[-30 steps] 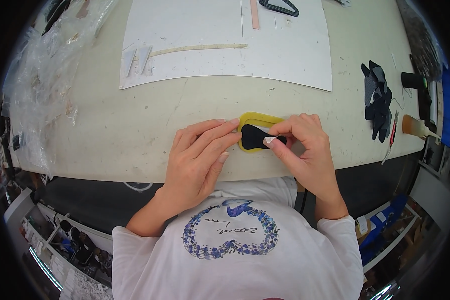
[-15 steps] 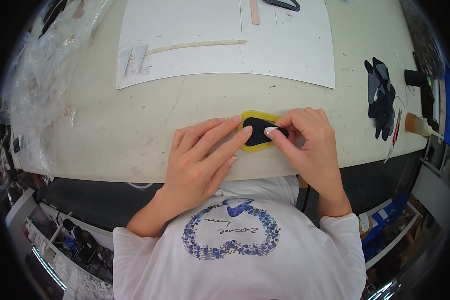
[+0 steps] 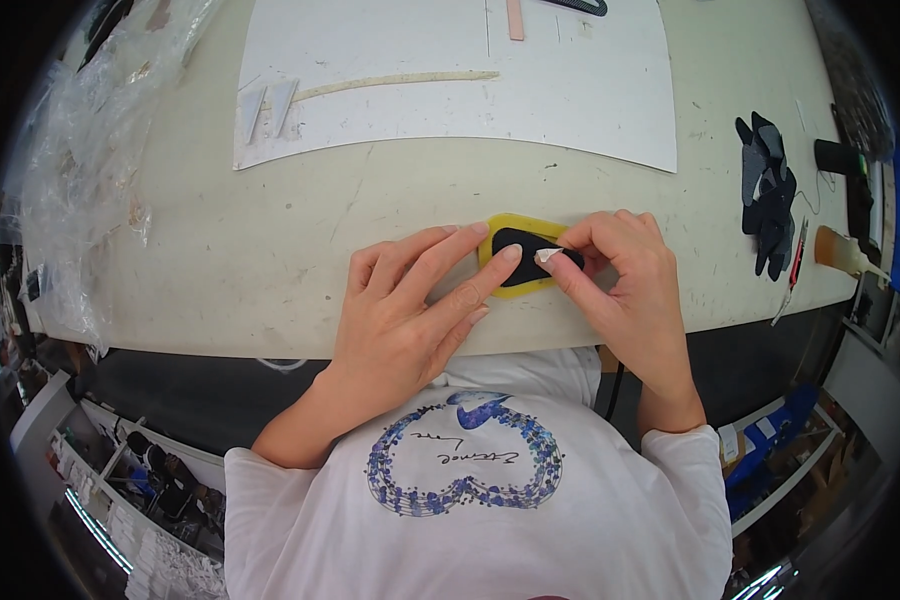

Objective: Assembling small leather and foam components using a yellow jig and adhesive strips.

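The right hand (image 3: 625, 275) pinches a black pad's (image 3: 526, 266) narrow end, a white scrap (image 3: 546, 256) at its thumb; the left hand (image 3: 400, 310), fingers loosely spread, touches the wide end. The pad lies between them, roughly crosswise, a yellow frame (image 3: 520, 219) around its wide end, on the pale bench (image 3: 250, 270); beyond, a white board (image 3: 400, 120)

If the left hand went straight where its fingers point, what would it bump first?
The yellow frame and black pad: the left hand seems to touch both with its fingertips. Beyond, probably the white board, though depth is unclear.
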Available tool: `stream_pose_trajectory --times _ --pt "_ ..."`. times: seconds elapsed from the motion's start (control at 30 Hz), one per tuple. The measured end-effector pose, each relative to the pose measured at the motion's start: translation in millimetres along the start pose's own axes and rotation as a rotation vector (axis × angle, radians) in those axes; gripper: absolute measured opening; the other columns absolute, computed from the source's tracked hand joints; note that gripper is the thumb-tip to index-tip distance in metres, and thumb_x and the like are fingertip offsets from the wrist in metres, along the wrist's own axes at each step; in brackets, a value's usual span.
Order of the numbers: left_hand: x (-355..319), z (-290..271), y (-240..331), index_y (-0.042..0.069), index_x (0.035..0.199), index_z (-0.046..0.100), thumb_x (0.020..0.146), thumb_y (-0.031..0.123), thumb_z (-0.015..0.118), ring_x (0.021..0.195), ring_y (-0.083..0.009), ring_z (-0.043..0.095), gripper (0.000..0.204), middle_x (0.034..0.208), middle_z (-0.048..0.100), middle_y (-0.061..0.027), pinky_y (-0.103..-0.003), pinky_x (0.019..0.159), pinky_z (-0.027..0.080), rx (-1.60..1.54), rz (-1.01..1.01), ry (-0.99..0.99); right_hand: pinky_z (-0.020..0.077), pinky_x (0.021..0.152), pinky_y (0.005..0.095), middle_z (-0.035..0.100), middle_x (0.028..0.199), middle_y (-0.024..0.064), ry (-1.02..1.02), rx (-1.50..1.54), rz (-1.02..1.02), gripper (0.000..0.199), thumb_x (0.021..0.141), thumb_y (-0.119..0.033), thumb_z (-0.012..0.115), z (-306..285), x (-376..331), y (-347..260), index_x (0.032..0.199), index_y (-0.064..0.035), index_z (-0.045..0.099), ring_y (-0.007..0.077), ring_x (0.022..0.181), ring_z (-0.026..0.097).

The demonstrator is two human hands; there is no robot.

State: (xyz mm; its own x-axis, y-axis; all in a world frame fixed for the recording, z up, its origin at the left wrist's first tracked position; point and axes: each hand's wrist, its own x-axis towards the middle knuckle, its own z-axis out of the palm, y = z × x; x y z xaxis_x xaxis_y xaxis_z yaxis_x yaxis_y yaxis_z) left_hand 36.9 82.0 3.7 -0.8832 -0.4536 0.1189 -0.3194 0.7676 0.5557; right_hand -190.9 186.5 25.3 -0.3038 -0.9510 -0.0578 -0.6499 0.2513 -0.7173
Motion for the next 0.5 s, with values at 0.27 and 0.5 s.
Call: stream_pose_trajectory --times 0.27,0.5 --pt "-1.5 1.7 0.6 0.019 0.147 0.075 0.090 0.012 0.076 0.132 -0.0251 0.061 0.057 0.152 0.066 -0.0052 -0.041 0.107 0.039 0.025 0.002 0.014 0.0383 0.079 0.0362 0.067 0.075 -0.0015 0.002 0.001 0.004 0.016 0.092 -0.016 0.085 1.2 -1.2 0.2 0.090 -0.0088 0.071 0.0167 0.070 0.058" --pt "-0.8 2.5 1.4 0.019 0.149 0.074 0.091 0.011 0.076 0.132 -0.0246 0.061 0.059 0.152 0.065 -0.0046 -0.041 0.107 0.039 0.044 -0.001 0.015 0.0382 0.079 0.0363 0.066 0.075 -0.0017 0.002 -0.010 -0.003 0.016 0.091 -0.016 0.085 1.2 -1.3 0.5 0.090 -0.0090 0.071 0.0165 0.070 0.058"
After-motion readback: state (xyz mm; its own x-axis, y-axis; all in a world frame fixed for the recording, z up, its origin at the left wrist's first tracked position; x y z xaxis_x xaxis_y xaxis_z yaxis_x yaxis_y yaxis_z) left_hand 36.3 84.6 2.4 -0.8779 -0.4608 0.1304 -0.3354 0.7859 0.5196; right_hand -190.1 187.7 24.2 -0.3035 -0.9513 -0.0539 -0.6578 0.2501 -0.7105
